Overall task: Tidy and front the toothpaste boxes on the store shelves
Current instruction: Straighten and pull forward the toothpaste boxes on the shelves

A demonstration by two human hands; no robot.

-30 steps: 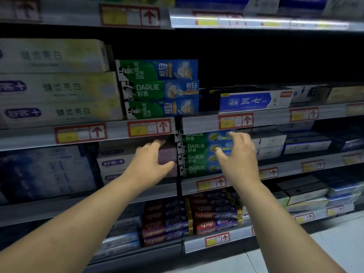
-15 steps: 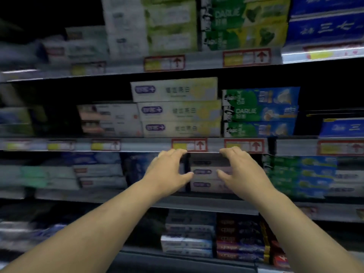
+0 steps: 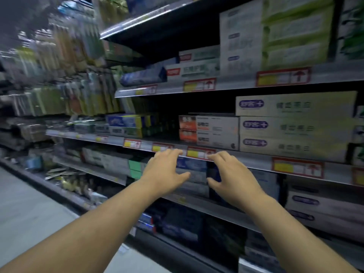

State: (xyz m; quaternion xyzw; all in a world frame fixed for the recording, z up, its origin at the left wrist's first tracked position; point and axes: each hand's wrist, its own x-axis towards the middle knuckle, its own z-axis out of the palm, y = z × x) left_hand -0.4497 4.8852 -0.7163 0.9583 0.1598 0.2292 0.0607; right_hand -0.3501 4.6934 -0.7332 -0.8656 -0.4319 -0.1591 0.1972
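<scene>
I am seeing pale yellow toothpaste boxes point(image 3: 295, 128) showing purple oval logos, white boxes point(image 3: 216, 133) showing orange-red ends, and red-bordered price labels point(image 3: 297, 167) showing yellow blocks along the grey shelf edge point(image 3: 253, 159).

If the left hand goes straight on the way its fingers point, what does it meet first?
Probably the stack of toothpaste boxes under the price-tag rail. Fingertips of the left hand overlap that rail in this view, so depth is unclear; the rail's edge may come first.
</scene>
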